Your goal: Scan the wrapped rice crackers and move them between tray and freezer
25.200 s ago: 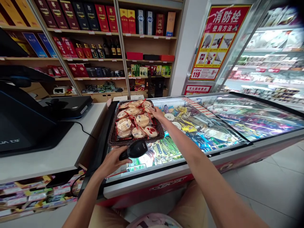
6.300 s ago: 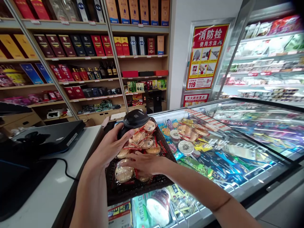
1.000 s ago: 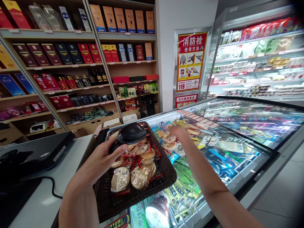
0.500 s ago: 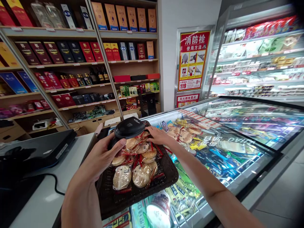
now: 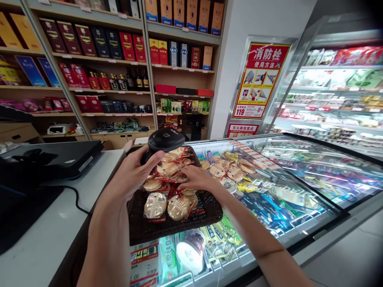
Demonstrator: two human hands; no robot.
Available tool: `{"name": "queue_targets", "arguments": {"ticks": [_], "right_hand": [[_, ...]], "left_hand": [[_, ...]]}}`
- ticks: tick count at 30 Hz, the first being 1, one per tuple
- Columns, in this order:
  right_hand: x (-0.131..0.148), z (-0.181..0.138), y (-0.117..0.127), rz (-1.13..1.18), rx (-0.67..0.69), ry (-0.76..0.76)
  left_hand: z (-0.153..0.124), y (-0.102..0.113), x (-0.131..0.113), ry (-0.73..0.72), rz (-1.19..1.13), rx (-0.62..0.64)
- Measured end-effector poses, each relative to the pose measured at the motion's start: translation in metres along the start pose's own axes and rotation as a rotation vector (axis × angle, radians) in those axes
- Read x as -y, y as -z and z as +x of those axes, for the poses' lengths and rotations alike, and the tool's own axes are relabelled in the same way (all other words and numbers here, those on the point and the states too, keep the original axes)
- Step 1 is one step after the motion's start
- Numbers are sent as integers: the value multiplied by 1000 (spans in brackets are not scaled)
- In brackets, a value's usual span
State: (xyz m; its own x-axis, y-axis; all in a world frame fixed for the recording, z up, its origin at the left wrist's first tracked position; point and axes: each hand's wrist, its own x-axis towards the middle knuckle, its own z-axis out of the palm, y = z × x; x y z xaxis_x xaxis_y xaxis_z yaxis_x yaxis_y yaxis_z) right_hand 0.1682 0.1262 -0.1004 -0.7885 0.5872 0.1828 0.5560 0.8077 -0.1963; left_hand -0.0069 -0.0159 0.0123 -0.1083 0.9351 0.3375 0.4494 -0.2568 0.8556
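My left hand point(image 5: 142, 169) is closed around the handle of a black barcode scanner point(image 5: 166, 139), its head above the far part of a dark woven basket point(image 5: 209, 213). In the basket lie several round flat crackers point(image 5: 155, 205) in clear wrappers with red strips. My right hand point(image 5: 197, 178) reaches in from the right, fingers bent, thumb and fingers closed about a wrapped cracker point(image 5: 177, 175) in the middle of the pile; the fingertips are partly covered. The basket rests on the glass top of a chest freezer point(image 5: 281, 175).
To the left stands a white counter point(image 5: 67, 217) with a black device point(image 5: 60, 159) and a cable point(image 5: 77, 197). Through the freezer glass show colourful packets and a white tub point(image 5: 191, 253). Shelves of boxed bottles point(image 5: 104, 42) and a lit refrigerated display point(image 5: 338, 87) stand behind.
My right hand has moved from the basket's far right edge in over the wrapped crackers. The scanner stays in my left hand. The whole view has shifted.
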Motion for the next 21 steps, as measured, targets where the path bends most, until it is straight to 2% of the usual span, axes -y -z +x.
{"name": "queue_targets", "arguments": {"ticks": [5, 11, 14, 16, 19, 21], "right_hand": [[11, 2, -14, -160, 32, -112], [5, 3, -19, -323, 17, -13], [1, 1, -13, -171, -73, -62], [-2, 6, -7, 14, -198, -162], [-3, 29, -5, 276, -398, -354], [-3, 49, -9, 370, -460, -408]], "left_hand": [[0, -3, 3, -29, -4, -26], [-2, -2, 2, -96, -2, -45], [-5, 0, -1, -77, -30, -39], [-6, 1, -3, -58, -61, -32], [-6, 2, -2, -61, -83, -33], [-4, 2, 1, -74, -73, -35]]}}
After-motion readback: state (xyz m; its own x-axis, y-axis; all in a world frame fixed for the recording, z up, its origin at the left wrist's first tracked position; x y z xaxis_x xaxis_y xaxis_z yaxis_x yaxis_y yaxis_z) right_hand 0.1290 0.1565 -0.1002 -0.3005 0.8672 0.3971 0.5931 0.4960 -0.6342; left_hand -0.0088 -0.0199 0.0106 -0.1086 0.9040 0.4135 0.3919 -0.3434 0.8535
